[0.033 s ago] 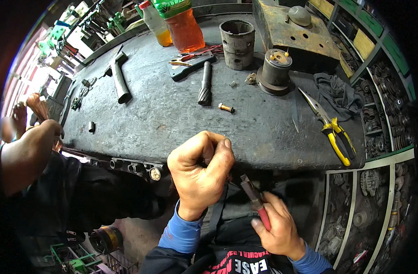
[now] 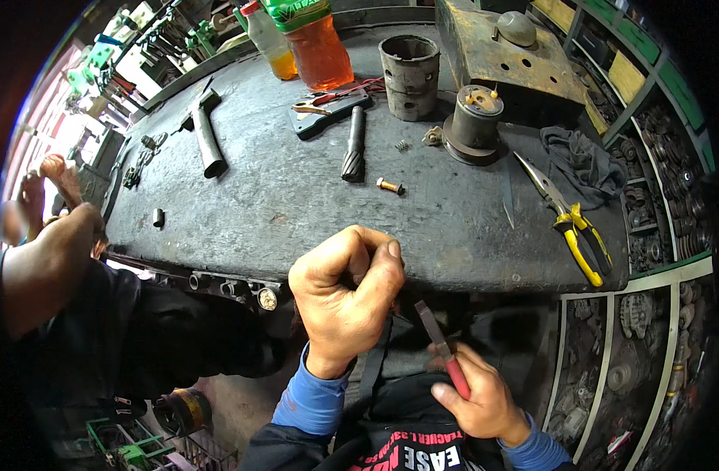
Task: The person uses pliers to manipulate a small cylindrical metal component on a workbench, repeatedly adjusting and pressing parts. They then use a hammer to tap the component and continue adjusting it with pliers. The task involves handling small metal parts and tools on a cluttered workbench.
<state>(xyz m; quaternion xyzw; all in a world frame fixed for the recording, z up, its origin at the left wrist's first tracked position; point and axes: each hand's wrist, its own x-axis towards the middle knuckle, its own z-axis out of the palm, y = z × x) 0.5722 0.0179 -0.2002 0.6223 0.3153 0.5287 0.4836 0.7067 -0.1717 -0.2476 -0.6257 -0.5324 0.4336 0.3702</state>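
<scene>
Right hand [image 2: 481, 396]: fingers wrapped around the handle of a red-handled tool [image 2: 436, 334], closed on it, metal end pointing up and left. Tool is off the bench, in front of the person's torso, tip near the left hand. Left hand [image 2: 345, 302]: curled into a fist, thumb against the bent index finger, just at the bench's front edge; can't tell if anything is inside.

Workbench [image 2: 273, 220] beyond. Nearest the hands: bolt [image 2: 389, 186] lying on its side. Behind it, spiral-toothed shaft [image 2: 353, 149] and small spring [image 2: 403, 145]. Yellow-black pliers [image 2: 568, 220] at right, cloth [image 2: 583, 165] just beside. Farther back: metal cylinder with holes [image 2: 410, 82], flanged metal part [image 2: 475, 118], bottle of orange liquid [image 2: 322, 55]. Left side: metal tube [image 2: 208, 145], lying down. Far left, another person's arm [image 2: 49, 259]. Shelves of metal parts [image 2: 658, 279] at right.
</scene>
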